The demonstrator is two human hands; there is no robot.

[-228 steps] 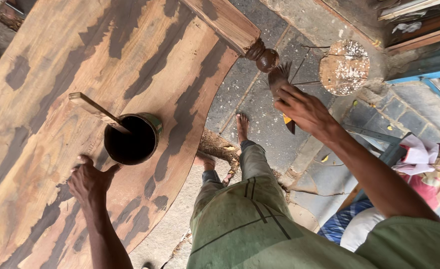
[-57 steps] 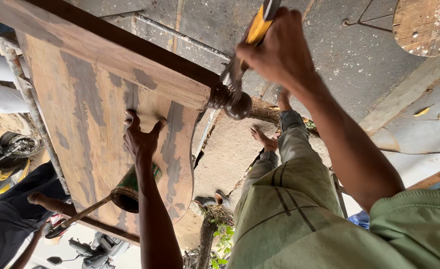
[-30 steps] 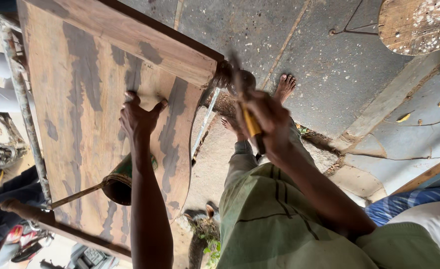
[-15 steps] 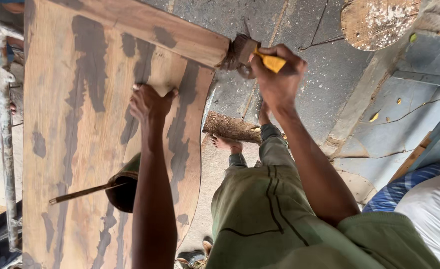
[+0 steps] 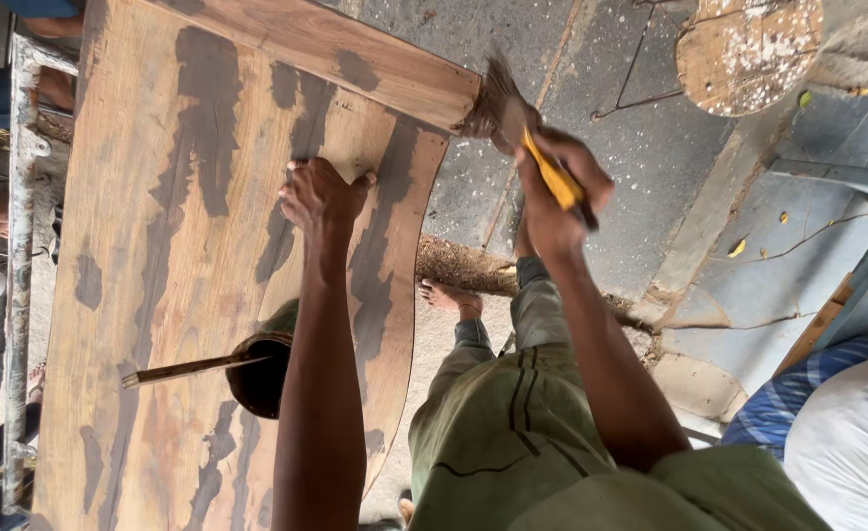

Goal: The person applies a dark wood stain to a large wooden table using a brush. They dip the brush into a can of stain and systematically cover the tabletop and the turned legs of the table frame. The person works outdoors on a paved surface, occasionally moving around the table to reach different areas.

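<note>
The right hand (image 5: 557, 192) is clamped around the yellow handle of a paintbrush (image 5: 512, 123), its bristles touching the end of the raised rail at the wooden panel (image 5: 158, 256)'s far corner — handle slanting back toward the person. The left hand (image 5: 321, 197) lies flat, fingers spread, holding nothing, mid-panel; the dark stain pot (image 5: 257, 369) stands behind it, near the curved edge.

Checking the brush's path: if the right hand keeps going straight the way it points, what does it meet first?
The right hand points its brush at the raised wooden rail; its end seems first, though depth is unclear.
</note>
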